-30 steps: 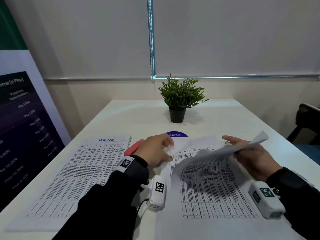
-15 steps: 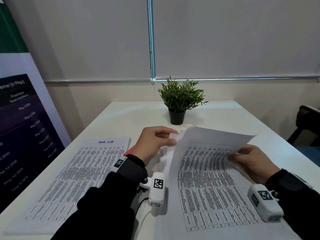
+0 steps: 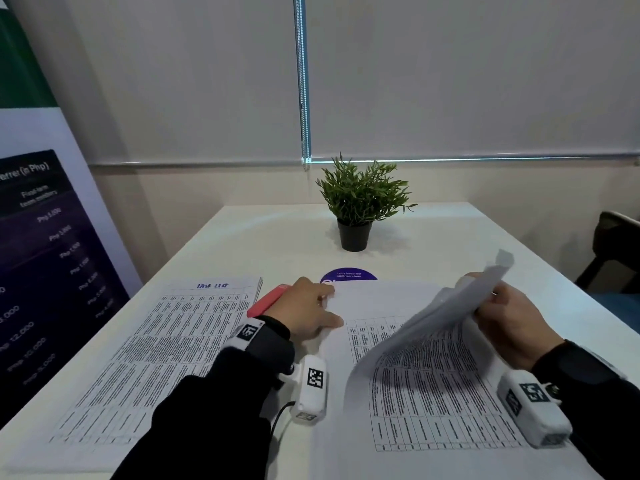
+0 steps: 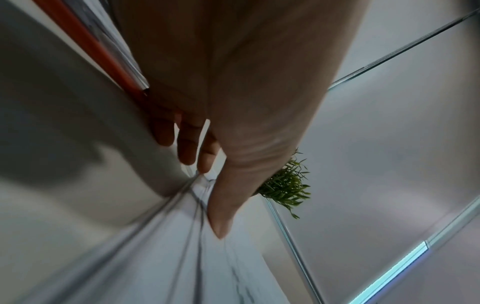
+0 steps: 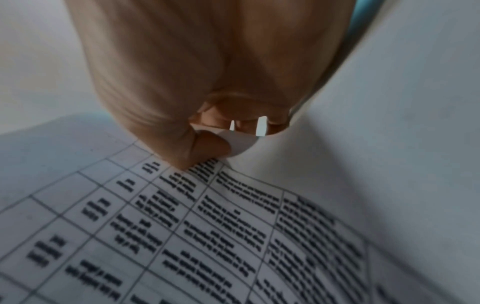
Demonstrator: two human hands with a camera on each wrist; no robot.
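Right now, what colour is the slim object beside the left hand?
The slim object by the left hand is red; the head view shows it best.

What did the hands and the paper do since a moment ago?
The left hand dropped from its raised pinch and now presses the stack at its top corner. The right hand, gripping the top sheet, swung it from upright over to the right, bent. The task list sheet, red thing and potted plant stayed put.
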